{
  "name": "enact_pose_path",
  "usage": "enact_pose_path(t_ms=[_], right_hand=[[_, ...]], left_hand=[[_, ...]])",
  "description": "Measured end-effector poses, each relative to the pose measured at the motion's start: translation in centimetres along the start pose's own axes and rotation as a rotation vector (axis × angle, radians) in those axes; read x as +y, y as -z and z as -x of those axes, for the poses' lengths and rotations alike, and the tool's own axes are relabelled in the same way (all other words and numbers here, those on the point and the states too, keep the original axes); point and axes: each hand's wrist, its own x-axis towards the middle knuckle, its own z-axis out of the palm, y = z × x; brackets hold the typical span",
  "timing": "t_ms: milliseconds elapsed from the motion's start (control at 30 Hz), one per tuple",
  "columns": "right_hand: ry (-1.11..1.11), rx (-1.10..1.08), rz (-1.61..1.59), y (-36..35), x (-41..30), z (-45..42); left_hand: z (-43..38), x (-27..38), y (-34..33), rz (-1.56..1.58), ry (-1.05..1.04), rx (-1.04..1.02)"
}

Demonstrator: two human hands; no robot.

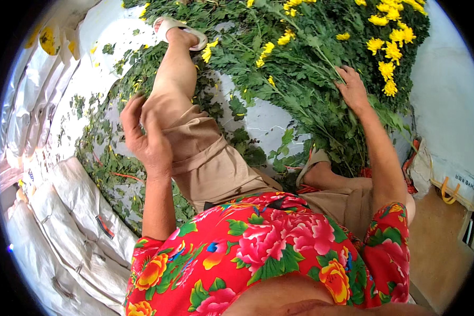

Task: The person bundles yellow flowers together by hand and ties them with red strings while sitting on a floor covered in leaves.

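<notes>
With its fingers closed around a green stem, my right hand (pixel 351 87) holds a chrysanthemum stem (pixel 324 55) over a large pile of leafy chrysanthemum stems (pixel 308 106). Yellow chrysanthemum blooms (pixel 393 51) show at the pile's upper right, and more lie among the leaves at the top. My left hand (pixel 148 138) is raised near my bent knee, its fingers apart and nothing in them. Loose leaves (pixel 118 166) and scattered yellow petals lie below and beside it.
Long white wrapped bundles (pixel 83 209) line the lower left, with more wrapped bundles (pixel 31 106) at the upper left. My sandalled foot (pixel 179 33) rests among leaves. A white bag with yellow handles (pixel 454 181) stands at the right. Red string (pixel 126 176) lies on the left.
</notes>
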Motion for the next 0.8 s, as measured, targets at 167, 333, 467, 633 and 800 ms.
enact_pose_path(t_ms=[167,333,467,633,800], right_hand=[[-0.007,0.061,0.175,0.9,-1.1,2.0],[-0.214,-0.013,-0.028,1.2,-0.9,3.3],[-0.089,0.164,-0.310,1.3,1.4,4.9],[-0.058,0.043,-0.280,2.0,-3.6,8.0],[0.411,-0.475,-0.160,-4.0,-7.2,12.0]], left_hand=[[1.1,2.0,-7.7,0.267,0.254,-0.332],[4.9,0.1,-13.3,0.517,0.725,-0.547],[6.8,-0.4,-15.4,0.534,0.897,-0.636],[7.3,-2.3,-16.9,0.507,1.039,-0.618],[8.3,-6.2,-19.3,0.398,1.184,-0.405]])
